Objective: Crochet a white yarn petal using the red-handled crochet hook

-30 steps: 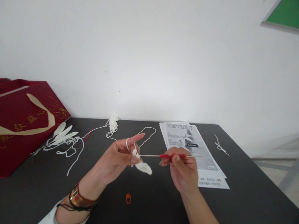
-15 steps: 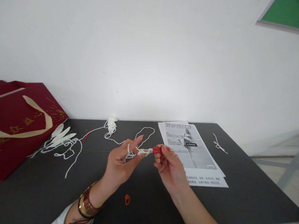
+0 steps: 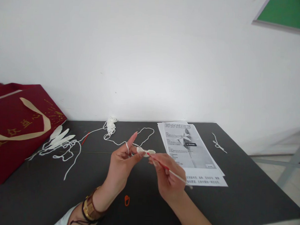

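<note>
My left hand [image 3: 120, 166] pinches a small white crocheted piece [image 3: 143, 153] between thumb and fingers. Its index finger points up, with white yarn [image 3: 127, 147] looped round it. My right hand [image 3: 171, 176] is closed on a crochet hook [image 3: 177, 176] with a red grip. The pale shaft slants down to the right, away from the piece. Right fingertips meet at the piece's right end; whether they also grip it is hard to tell. From the left hand, yarn runs back to a loose white bundle [image 3: 111, 124] near the wall.
White crocheted petals [image 3: 60, 138] with tangled tails and a red stick [image 3: 85, 138] lie left, beside a dark red bag [image 3: 17, 130]. Printed sheets [image 3: 198, 154] rest behind my right hand. An orange stitch marker [image 3: 127, 200] sits in front; a knotted yarn scrap [image 3: 218, 144] lies right.
The hook has swung round in my right hand: its shaft pointed left into the crocheted piece and now points down to the right. More of the white piece shows between my hands.
</note>
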`<state>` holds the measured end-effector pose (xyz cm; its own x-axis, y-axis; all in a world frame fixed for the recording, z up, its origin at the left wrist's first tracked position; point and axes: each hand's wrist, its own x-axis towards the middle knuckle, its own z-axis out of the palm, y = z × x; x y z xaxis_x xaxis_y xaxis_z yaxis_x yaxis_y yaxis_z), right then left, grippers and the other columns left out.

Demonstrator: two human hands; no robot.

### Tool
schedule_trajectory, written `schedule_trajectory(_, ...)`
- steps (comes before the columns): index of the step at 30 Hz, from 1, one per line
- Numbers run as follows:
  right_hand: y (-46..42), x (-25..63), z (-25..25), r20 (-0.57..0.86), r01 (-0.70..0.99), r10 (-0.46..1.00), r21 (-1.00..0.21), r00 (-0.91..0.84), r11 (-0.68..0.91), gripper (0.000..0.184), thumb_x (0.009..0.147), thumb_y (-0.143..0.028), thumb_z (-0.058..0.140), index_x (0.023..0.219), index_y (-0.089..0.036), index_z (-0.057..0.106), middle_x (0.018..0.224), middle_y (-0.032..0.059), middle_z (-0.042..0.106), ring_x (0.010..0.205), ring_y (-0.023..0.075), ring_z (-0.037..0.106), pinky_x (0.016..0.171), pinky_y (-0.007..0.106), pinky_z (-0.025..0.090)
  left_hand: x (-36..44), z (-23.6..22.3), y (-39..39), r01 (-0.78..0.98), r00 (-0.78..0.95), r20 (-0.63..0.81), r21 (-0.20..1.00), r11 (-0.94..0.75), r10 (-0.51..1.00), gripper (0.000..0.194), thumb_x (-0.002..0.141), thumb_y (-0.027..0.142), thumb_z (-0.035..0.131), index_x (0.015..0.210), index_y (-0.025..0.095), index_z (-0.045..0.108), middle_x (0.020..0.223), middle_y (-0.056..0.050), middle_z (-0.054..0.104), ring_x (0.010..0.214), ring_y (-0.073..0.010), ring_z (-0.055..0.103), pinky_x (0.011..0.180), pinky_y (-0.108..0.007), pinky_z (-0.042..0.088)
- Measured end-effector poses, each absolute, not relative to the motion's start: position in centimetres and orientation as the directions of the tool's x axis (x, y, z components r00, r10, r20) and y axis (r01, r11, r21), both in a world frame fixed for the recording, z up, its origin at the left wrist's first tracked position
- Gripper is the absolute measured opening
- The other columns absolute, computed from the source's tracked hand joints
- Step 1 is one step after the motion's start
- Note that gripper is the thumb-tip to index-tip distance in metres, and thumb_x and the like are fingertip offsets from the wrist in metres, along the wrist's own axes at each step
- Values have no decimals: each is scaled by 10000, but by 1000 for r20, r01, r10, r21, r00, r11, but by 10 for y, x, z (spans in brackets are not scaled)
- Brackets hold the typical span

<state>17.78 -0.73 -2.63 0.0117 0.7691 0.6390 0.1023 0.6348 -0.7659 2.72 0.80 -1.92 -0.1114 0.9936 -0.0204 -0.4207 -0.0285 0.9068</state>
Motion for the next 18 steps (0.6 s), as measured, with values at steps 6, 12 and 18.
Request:
schedule_trajectory(6,-5,183,-30,800,180,572,-544,-184,819,560,821,14,579,1284,-300,606,1112,101,723,941,236,692,724,358,600,16,-11,13,-642,227,-163,716,273,960,603,658,100,804,1235,190,654,684,26,674,628,-95,591,686,-230,447)
schedule_trajectory(12,-2,179,-22,554,-202,832,-811,39,549,200,877,-159,631,981,-279,752,861,45,730,661,172,678,577,308,583,6,-6,17,-637,290,-98,722,268,952,607,655,78,787,1236,199,660,700,3,685,658,-118,591,709,-253,443)
schedule_trajectory(18,1,182,-20,447,-399,893,-811,51,428,108,866,-231,668,928,-239,756,806,38,711,635,157,677,550,276,572,3,-3,16,-622,250,-50,757,200,967,553,633,104,805,1160,243,714,704,-3,679,670,-127,566,677,-256,438)
